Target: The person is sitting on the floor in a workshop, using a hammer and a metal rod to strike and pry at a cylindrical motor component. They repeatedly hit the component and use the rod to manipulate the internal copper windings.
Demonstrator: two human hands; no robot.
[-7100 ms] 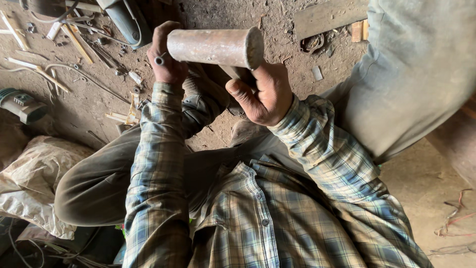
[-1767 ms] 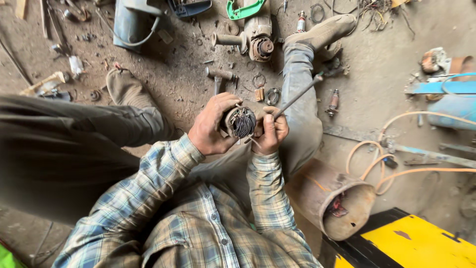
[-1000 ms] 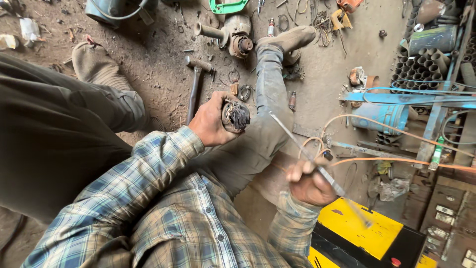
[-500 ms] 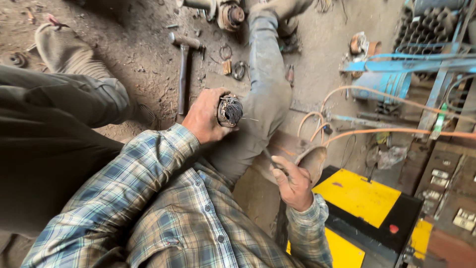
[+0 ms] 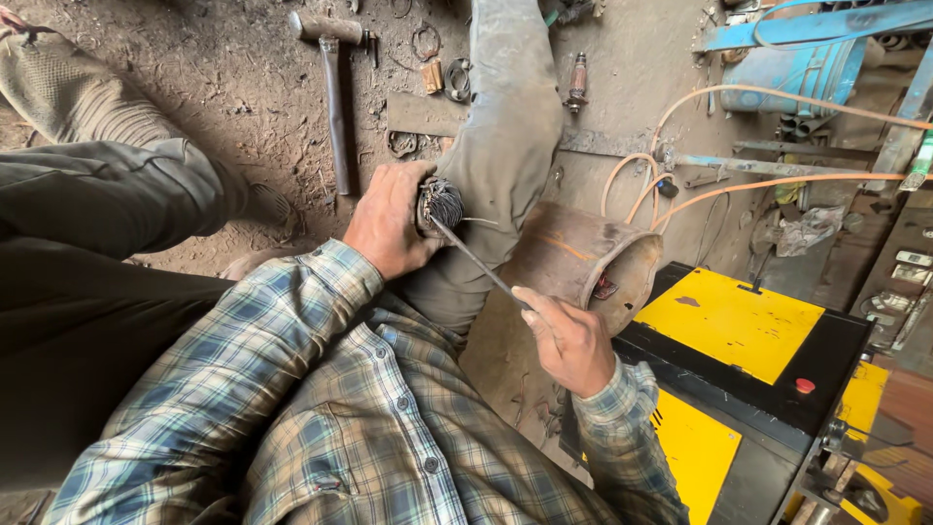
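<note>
My left hand (image 5: 391,220) grips a small round motor part with bare wire windings (image 5: 442,203), held against my right thigh. My right hand (image 5: 569,338) holds a thin metal rod (image 5: 476,262) by its near end. The rod's far tip touches the windings at the part's face. Both arms wear a plaid shirt. I sit on a dirt floor with my legs spread.
A hammer (image 5: 335,87) lies on the dirt ahead, with small metal pieces (image 5: 457,78) beside it. A rusty open cylinder (image 5: 583,262) sits by my right hand. A yellow and black machine (image 5: 739,331) stands at right, with orange cables (image 5: 758,185) and blue equipment (image 5: 807,68) beyond.
My right hand came back up from beside the yellow machine and brought the rod's tip onto the windings. My left hand kept holding the part on my thigh.
</note>
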